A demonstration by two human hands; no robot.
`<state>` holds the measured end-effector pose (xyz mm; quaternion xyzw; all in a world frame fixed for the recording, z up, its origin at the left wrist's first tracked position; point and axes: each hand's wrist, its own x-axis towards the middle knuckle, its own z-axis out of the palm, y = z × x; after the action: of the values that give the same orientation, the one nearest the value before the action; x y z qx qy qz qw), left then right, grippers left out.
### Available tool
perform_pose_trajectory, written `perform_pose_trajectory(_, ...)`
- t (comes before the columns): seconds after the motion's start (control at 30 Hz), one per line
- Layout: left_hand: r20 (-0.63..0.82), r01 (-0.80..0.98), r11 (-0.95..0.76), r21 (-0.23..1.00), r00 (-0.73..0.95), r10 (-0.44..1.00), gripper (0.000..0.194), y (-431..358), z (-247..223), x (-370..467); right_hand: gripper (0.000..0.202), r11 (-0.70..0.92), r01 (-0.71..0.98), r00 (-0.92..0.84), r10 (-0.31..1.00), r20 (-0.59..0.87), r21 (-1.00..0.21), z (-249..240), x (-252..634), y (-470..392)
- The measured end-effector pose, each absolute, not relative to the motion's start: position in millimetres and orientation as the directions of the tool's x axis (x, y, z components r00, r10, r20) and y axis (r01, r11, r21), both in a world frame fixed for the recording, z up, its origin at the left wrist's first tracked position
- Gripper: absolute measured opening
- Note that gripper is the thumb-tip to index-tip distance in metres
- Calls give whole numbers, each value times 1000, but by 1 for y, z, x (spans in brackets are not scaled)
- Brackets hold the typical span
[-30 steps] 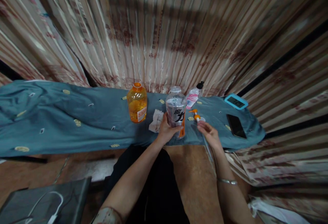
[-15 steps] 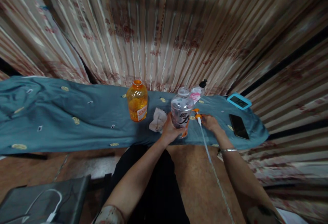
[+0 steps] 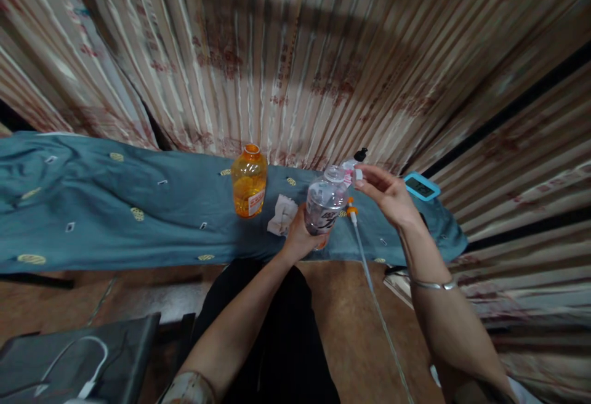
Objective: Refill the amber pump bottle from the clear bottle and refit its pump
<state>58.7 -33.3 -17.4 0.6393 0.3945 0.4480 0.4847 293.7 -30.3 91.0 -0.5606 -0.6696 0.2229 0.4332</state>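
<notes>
My left hand point(image 3: 301, 236) is wrapped round the lower part of a clear plastic bottle point(image 3: 327, 197) with dark lettering, which has an uncapped mouth. Between the thumb and fingers of my right hand point(image 3: 385, 191) is a small white bottle cap point(image 3: 357, 175), just right of the bottle's mouth and apart from it. Below that lies an orange pump head point(image 3: 352, 210), whose long pale tube hangs over the table's front edge. An uncapped amber bottle point(image 3: 249, 183), partly filled, stands to the left. Beside my left hand rests a crumpled white cloth or tissue point(image 3: 282, 214).
A clear bottle with a black pump top point(image 3: 361, 154) is partly hidden behind my right hand. A blue-framed digital clock point(image 3: 422, 186) lies at the right. Teal cloth point(image 3: 175, 207) covers the narrow table, with a curtain point(image 3: 258, 71) behind. A grey stool point(image 3: 124, 355) stands lower left.
My right hand has left the orange pump head and risen to beside the bottle's mouth, now with a white cap in its fingers. My left hand keeps its hold on the bottle.
</notes>
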Motion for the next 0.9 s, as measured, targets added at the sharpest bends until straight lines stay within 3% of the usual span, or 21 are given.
perform_pose_trajectory(0.13, 212, 108, -251, 962, 280, 936, 88, -36, -20, 51, 62, 375, 520, -136, 923, 360, -767, 128, 265, -38)
perform_pose_trajectory(0.27, 254, 109, -297, 949, 298, 920, 91, -35, -27, 45, 59, 404, 581, -245, 915, 321, -707, 154, 249, -50)
perform_pose_trajectory(0.53, 399, 182, -453, 873, 271, 876, 91, -27, -35, 34, 37, 444, 802, -406, 896, 179, -399, 202, 235, -69)
perform_pose_trajectory(0.73, 440, 303, -507, 807, 265, 858, 84, -29, -30, 29, 39, 313, 940, -293, 944, 150, -135, 191, 233, -72)
perform_pose_trajectory(0.9, 473, 387, -534, 752, 248, 846, 81, -32, -28, 27, 64, 180, 983, -182, 968, 175, 27, 176, 233, -68)
